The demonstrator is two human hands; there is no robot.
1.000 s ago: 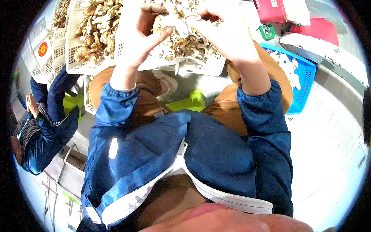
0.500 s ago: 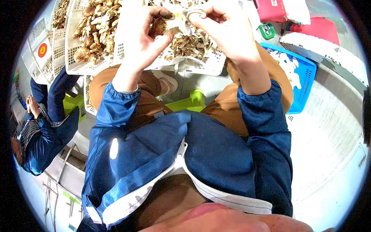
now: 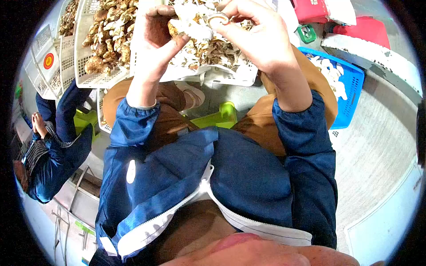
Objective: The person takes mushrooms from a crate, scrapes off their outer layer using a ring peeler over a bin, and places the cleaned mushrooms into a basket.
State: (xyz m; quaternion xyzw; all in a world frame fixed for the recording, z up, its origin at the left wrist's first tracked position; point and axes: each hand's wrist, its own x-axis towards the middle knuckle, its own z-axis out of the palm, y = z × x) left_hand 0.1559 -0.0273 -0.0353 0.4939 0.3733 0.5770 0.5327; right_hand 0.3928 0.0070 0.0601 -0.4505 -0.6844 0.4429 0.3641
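Observation:
My left hand is curled around a mushroom, brown on one side and pale toward the middle, with its far side lost in glare. Opposite it, my right hand pinches a small curved pale piece with a dark edge between thumb and fingers; its exact kind is unclear. Both hands are above a white crate heaped with mushroom scraps. To the left, another white crate holds whole brown mushrooms.
A blue basket with pale mushroom pieces stands by my right knee. Between my legs is a lime-green plastic object. A small green container and red bins are at upper right. Another person sits at the left.
My left hand has shifted slightly left and its fingers have loosened around the mushroom. My right hand has moved slightly left, and the curved piece in it has turned.

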